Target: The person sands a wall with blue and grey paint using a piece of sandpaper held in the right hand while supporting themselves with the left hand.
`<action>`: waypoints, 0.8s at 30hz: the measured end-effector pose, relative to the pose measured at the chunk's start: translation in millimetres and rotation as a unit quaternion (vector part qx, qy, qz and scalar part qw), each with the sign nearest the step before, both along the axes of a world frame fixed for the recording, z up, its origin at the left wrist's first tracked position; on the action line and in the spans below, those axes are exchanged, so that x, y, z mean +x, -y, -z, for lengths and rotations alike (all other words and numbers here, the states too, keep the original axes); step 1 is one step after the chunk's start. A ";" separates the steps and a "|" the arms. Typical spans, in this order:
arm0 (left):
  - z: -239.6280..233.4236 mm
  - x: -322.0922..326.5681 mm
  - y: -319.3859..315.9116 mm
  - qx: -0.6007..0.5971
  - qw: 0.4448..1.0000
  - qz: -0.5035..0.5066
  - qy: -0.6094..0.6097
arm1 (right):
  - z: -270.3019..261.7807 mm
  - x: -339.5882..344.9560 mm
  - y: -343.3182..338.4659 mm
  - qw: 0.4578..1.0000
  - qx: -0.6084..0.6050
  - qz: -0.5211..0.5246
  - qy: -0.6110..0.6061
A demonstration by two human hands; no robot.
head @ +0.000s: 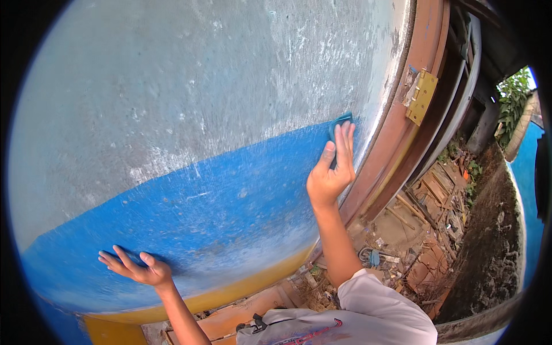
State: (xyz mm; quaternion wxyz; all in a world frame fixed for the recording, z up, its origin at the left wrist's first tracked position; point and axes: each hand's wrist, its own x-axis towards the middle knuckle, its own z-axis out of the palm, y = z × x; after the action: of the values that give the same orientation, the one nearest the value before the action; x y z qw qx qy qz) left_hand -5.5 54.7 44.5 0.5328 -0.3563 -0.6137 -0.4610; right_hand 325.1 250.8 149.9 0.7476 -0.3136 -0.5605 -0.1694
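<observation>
My right hand (334, 168) presses a folded blue-green sheet, likely sandpaper (342, 120), flat against the painted wall. The sheet pokes out past my fingertips, and the rest of it is hidden under the hand. It lies at the right end of the line where the wall's grey upper part (194, 77) meets its blue band (241, 185). Whitish scuffs and streaks mark both colours. Lower down on the left, my left hand (138, 267) is empty with its fingers apart, at the blue band; whether it touches the wall I cannot tell.
A yellow strip (241, 291) runs along the wall's foot. To the right stands a brown wooden frame (390, 142) with a brass hinge (421, 98). Rubble and wood scraps (424, 254) litter the ground, beside a low dark, mossy wall (483, 246).
</observation>
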 end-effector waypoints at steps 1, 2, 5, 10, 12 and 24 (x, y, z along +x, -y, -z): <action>0.4 -2.1 1.0 0.000 1.000 -0.002 0.001 | 12.8 -4.6 6.5 0.999 0.003 -0.022 0.048; 1.1 -3.3 1.9 0.000 1.000 -0.004 0.002 | 39.5 -7.5 16.5 0.995 0.005 -0.043 0.095; -5.7 -2.5 0.7 0.005 1.000 0.004 -0.020 | 78.2 10.0 -0.9 0.998 -0.006 -0.017 0.067; 1.5 -2.5 -0.2 -0.002 1.000 -0.001 0.002 | -1.7 24.2 -6.8 0.999 -0.026 0.005 -0.038; 2.8 -1.2 -0.8 -0.001 1.000 0.000 0.003 | -8.8 7.5 -0.5 0.999 0.013 -0.029 0.026; 1.2 -3.1 3.0 -0.004 1.000 -0.010 0.000 | 0.6 -1.5 6.3 0.999 -0.011 -0.046 0.022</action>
State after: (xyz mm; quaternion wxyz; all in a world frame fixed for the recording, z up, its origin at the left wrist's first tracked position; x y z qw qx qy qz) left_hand -8.6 51.7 43.3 0.5360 -0.3522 -0.6194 -0.4528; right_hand 323.6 244.5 149.3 0.7387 -0.2919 -0.5922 -0.1358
